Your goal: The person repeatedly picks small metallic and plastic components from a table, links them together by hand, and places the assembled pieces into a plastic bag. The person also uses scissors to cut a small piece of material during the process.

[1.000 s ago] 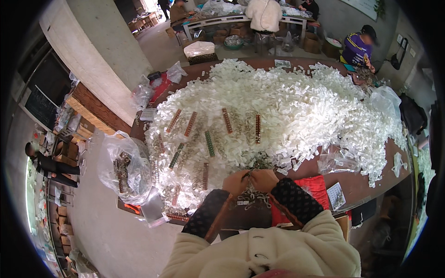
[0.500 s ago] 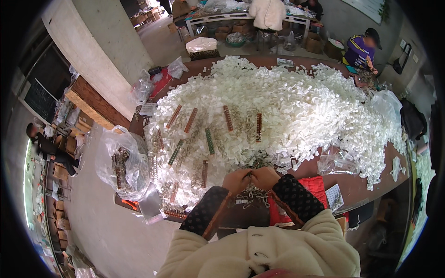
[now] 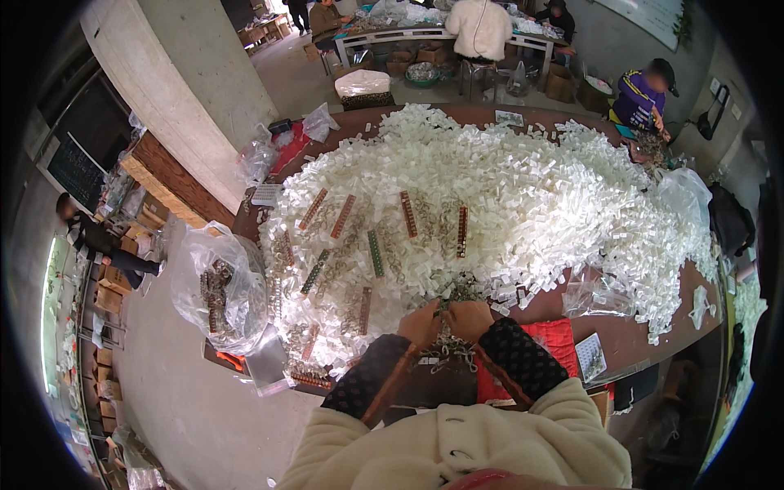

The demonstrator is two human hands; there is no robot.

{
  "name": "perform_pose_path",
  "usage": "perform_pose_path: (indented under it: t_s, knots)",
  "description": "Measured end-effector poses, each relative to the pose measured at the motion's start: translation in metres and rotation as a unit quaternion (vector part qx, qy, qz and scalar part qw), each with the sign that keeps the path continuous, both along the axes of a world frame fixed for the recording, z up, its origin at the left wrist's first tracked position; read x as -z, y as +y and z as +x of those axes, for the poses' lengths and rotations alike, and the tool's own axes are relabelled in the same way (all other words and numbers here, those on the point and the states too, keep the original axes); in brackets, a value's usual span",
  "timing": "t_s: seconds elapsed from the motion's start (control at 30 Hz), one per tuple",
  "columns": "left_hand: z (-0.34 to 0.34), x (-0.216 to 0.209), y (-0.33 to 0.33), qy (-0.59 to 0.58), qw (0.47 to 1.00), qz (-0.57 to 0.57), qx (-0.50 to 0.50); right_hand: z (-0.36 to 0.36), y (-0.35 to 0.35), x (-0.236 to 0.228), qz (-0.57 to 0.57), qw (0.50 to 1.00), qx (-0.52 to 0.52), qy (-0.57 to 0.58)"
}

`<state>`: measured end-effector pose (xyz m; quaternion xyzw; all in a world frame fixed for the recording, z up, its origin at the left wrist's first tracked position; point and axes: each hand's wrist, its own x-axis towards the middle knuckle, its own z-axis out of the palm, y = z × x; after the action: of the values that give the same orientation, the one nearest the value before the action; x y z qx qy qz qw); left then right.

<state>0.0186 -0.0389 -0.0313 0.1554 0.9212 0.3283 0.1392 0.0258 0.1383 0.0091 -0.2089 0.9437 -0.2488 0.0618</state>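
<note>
A thick, plush cream top (image 3: 523,441) covers the chest and upper arms, with small dark marks, one of them curved, down its middle. Below it run black sleeves (image 3: 527,353) dotted with small pale figures, an orange-brown strip (image 3: 387,388) along each inner side. The left hand (image 3: 420,325) and right hand (image 3: 471,320) are bare. Pinkish-red cloth (image 3: 482,478) shows lowest.

Busy workshop here! | big table (image 3: 641,343) heaped with small white pieces (image 3: 572,196) | people (image 3: 479,31) sitting at another worktable (image 3: 384,35) beyond | cardboard boxes (image 3: 561,84) underneath | bare concrete pillar (image 3: 196,77) left
</note>
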Motion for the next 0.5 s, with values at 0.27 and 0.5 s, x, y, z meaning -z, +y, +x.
perform_pose_path:
  t_s: [0.27,0.5]
  knots:
    - [0.002,0.009,-0.003,0.024,0.995,0.085,0.039,-0.001,0.003,-0.015,0.002,0.997,-0.07,-0.011]
    - [-0.001,0.015,-0.002,0.043,0.994,0.072,0.074,0.003,0.002,-0.012,0.033,0.998,-0.057,0.022]
